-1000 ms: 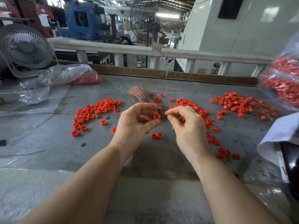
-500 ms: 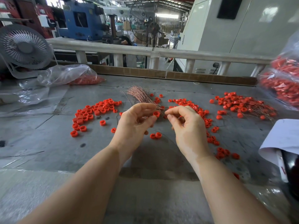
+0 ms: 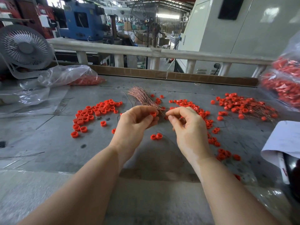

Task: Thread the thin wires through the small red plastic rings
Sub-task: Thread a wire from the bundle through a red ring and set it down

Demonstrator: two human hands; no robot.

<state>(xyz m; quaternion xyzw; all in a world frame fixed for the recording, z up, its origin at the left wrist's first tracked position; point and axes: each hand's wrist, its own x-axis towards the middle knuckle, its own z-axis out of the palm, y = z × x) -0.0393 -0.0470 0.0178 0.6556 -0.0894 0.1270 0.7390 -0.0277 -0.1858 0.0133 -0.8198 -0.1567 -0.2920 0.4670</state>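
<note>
Counter [image 3: 48, 143], grey and scuffed, carries loose red rings in three spreads: left pile [image 3: 95, 112], middle pile [image 3: 191, 106], and a right pile [image 3: 243, 108] that looks already wired. Wire bundle [image 3: 142, 98] lies behind the hands.

Left hand [image 3: 134, 125] pinches one red ring [image 3: 153, 114] between thumb and fingers, raised above the counter. Right hand [image 3: 188, 127] has thumb and forefinger pressed together just beside the ring, likely on a wire.

Risks, as judgement: the wire tip misses the hole and bends; the ring slips from the pinch and rolls among the loose ones; a forearm sweeps the two rings [image 3: 156, 136] lying below.

Hard to make out: the held wire itself, too thin to confirm; whether it has entered the ring. Bags [image 3: 285, 85] at right are cut off by the frame edge.
</note>
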